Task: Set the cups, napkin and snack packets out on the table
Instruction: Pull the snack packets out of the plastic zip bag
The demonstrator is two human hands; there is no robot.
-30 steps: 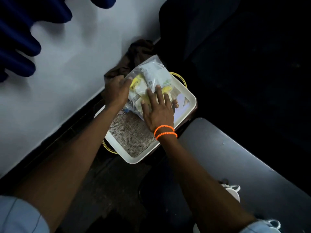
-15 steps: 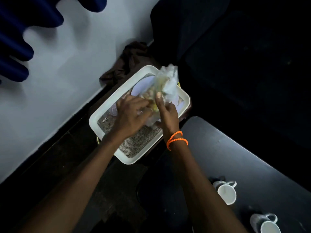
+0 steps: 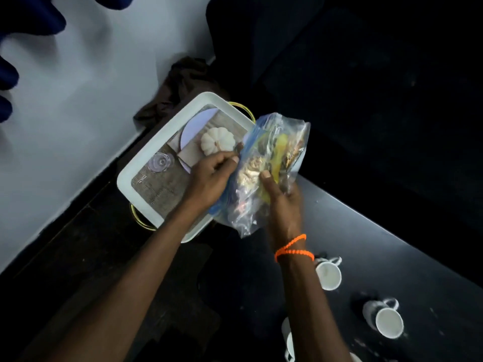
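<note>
The left hand and the right hand both grip a clear bag of snack packets, holding it in the air above the near right corner of a white tray and partly over the dark table's edge. The left hand's fingers are curled onto the bag's left edge; the right thumb presses on its front while the other fingers wrap behind. Both forearms reach forward from below, the right wrist carrying an orange bead bracelet.

In the head view, the only one, two white cups already stand upright on the table, and a third white shape low in the frame may be another. So the cups look set out, while the snack bag is lifted but not yet put down. No napkin can be made out on the table. The tray's printed liner, showing a pumpkin and plate, lies bare; a brown cloth sits bunched behind the tray
</note>
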